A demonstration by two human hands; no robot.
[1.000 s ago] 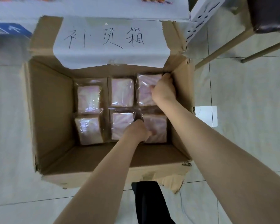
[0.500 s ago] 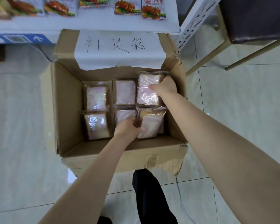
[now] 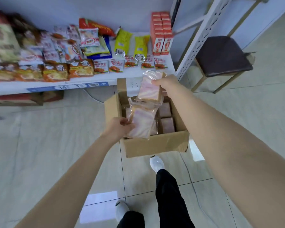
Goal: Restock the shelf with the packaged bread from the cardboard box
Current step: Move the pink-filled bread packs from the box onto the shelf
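Note:
An open cardboard box [image 3: 155,145] stands on the tiled floor in front of a low white shelf [image 3: 95,78]. My left hand [image 3: 120,127] grips one clear-wrapped pack of pink-swirled bread [image 3: 142,124] above the box's left side. My right hand [image 3: 164,83] holds a second bread pack [image 3: 149,91] higher up, over the box's far edge and just below the shelf front. More bread packs [image 3: 167,125] lie in the bottom of the box on the right.
The shelf carries several snack bags [image 3: 56,71], yellow bags [image 3: 123,41] and orange cartons [image 3: 161,37]. A white perforated upright [image 3: 197,38] and a dark-cushioned stool [image 3: 220,56] stand to the right. My feet in white shoes [image 3: 156,162] are just behind the box.
Both hands have lifted a bread pack each out of the box. My view has risen and pulled back, so the stocked shelf now shows.

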